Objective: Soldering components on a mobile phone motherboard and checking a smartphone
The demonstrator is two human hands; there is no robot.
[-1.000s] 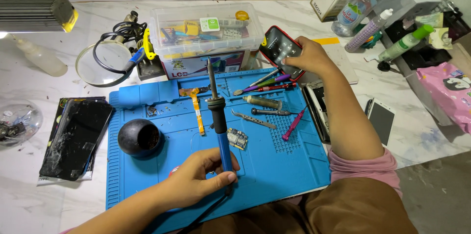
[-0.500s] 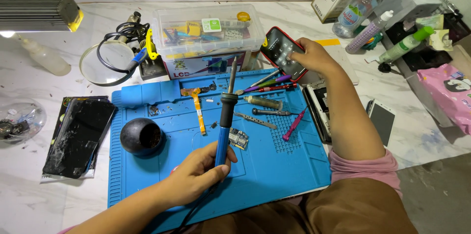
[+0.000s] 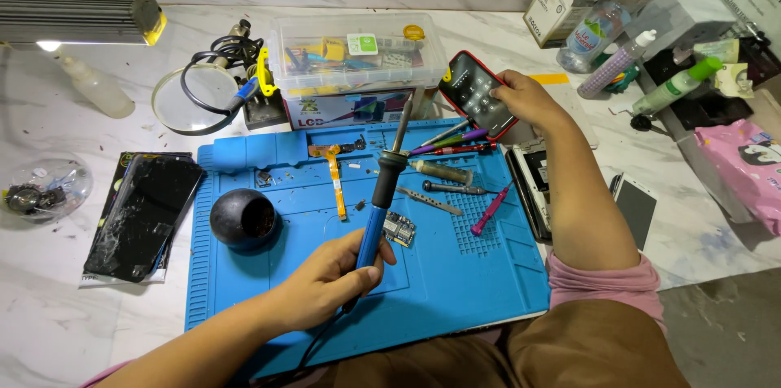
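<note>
left hand [image 3: 329,278] grips a blue soldering iron [image 3: 382,193] over the blue mat [image 3: 472,274], right hand [image 3: 525,99] clasps a red phone [image 3: 476,93]

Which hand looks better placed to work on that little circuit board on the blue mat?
Probably the left hand: it holds the soldering iron just beside the small circuit board. The right hand is busy holding a phone farther away.

White marble table [image 3: 65,331] carries blue work mat [image 3: 455,290] at centre. Clear parts box [image 3: 358,54] at 12 o'clock. Cracked phone [image 3: 142,213] at 9 o'clock.
</note>
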